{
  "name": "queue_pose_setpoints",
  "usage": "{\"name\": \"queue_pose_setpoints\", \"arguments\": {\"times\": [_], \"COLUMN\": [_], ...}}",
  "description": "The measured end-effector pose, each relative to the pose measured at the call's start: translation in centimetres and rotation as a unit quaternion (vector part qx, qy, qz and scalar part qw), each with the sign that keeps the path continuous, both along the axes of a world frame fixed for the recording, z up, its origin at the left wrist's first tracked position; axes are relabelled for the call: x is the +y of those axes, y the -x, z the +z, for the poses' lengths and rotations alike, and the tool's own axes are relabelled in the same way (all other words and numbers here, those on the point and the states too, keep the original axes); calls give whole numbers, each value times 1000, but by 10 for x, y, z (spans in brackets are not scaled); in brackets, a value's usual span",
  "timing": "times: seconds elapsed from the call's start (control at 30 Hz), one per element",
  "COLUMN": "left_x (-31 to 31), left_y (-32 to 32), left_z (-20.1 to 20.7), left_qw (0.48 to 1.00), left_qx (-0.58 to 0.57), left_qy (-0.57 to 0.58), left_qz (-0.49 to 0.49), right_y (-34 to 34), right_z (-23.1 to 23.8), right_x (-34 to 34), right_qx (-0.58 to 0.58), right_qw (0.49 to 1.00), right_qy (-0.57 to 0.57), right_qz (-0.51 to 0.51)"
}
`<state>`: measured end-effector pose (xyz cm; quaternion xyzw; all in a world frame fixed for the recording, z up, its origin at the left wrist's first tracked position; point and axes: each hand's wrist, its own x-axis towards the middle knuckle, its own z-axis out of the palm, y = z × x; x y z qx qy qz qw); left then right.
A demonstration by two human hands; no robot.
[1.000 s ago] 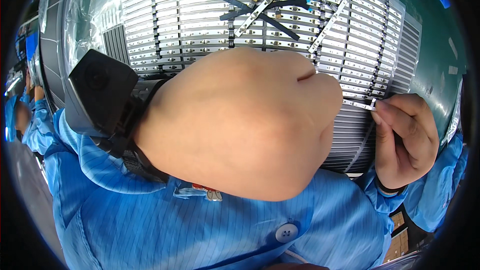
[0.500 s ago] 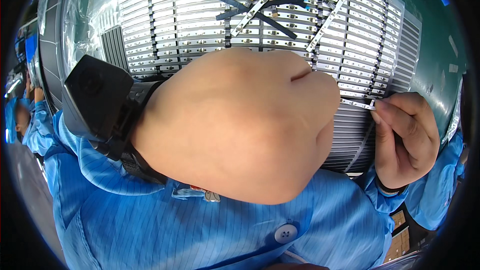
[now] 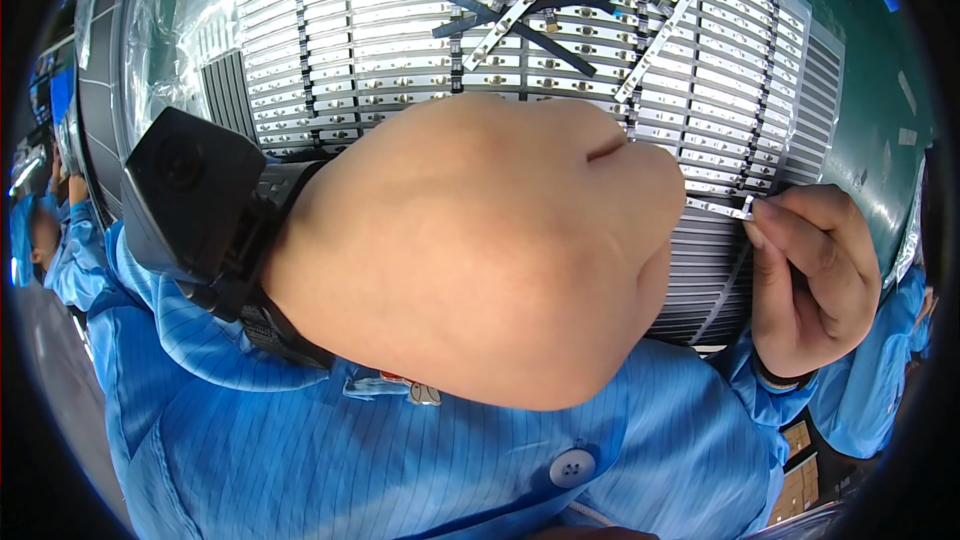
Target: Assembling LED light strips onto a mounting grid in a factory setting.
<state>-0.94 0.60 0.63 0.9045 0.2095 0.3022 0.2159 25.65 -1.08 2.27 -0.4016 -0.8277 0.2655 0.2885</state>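
My right hand (image 3: 818,275) pinches the end of a narrow white LED strip (image 3: 712,207) between thumb and fingertips. The strip runs leftward until my left hand (image 3: 490,250) covers it. Seen from its back and very near, my left hand fills the middle of the view; its fingers are hidden, so its grip does not show. Beyond both hands lie rows of similar white strips (image 3: 400,27) with round silvery spots, set side by side on a ribbed grey tray (image 3: 700,275).
Several loose strips, including dark ones (image 3: 550,47) with blue ends, lie crossed on the rows. One white strip (image 3: 660,37) slants at the right. Clear plastic film (image 3: 165,60) borders the left. A black device (image 3: 190,195) sits on my left wrist. Another person (image 3: 75,250) is at far left.
Almost nothing differs. My left hand has shifted very slightly to the right; my right hand keeps its pinch on the strip's end.
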Motion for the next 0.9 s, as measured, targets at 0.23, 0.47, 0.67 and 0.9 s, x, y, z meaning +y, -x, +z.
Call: {"name": "queue_pose_setpoints", "arguments": {"times": [0.23, 0.47, 0.67, 0.9], "left_x": [0, 3, -6, 4], "left_y": [-7, -8, -9, -10], "left_z": [0, -6, 7, -10], "left_qw": [1000, 1000, 997, 999], "left_qx": [-17, 15, 21, -22], "left_qy": [5, 12, 48, -17], "left_qz": [17, 9, 53, 47], "right_y": [-4, -4, -4, -6], "right_z": [5, -1, 4, 0], "right_x": [0, 0, 1, 1], "right_qx": [-8, -14, 11, -1], "right_qw": [1000, 1000, 999, 999], "right_qy": [6, 4, 36, 34], "right_qz": [-5, -7, 12, 0]}}
